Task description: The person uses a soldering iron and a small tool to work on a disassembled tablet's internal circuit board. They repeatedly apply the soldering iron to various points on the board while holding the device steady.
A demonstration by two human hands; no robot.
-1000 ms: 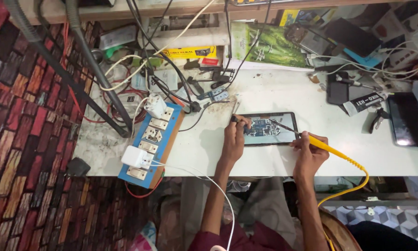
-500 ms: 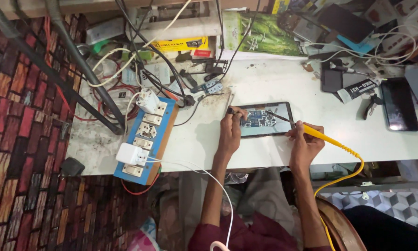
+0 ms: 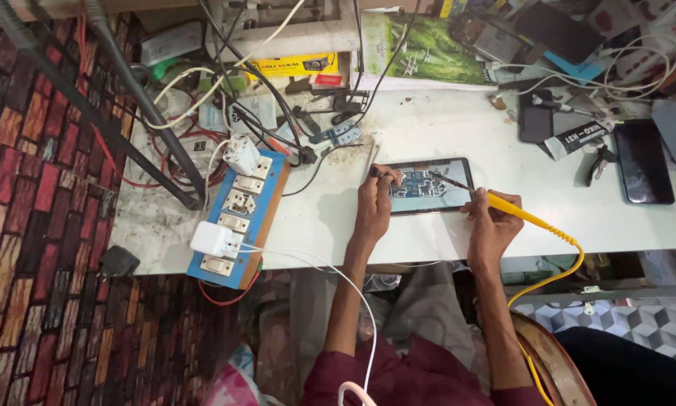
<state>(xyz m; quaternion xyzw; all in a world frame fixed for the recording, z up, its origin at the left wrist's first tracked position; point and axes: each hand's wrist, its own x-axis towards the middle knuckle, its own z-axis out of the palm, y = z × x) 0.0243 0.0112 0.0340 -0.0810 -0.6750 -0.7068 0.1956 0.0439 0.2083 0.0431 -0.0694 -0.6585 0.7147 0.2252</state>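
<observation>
Your left hand (image 3: 373, 197) pinches a thin tool at the opened phone (image 3: 428, 185) on the table (image 3: 458, 128); your right hand (image 3: 490, 218) grips a yellow iron (image 3: 520, 213), tip on its board.

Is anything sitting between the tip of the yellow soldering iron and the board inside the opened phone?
Nothing visible does. The right hand holds the yellow soldering iron with its tip over the opened phone; the left hand grips a thin tool at the phone's left edge, clear of the tip.

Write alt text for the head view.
Two hands work on an opened phone on a white bench: the right hand holds a yellow soldering iron, the left hand a thin tool. A blue switchboard lies left.
</observation>
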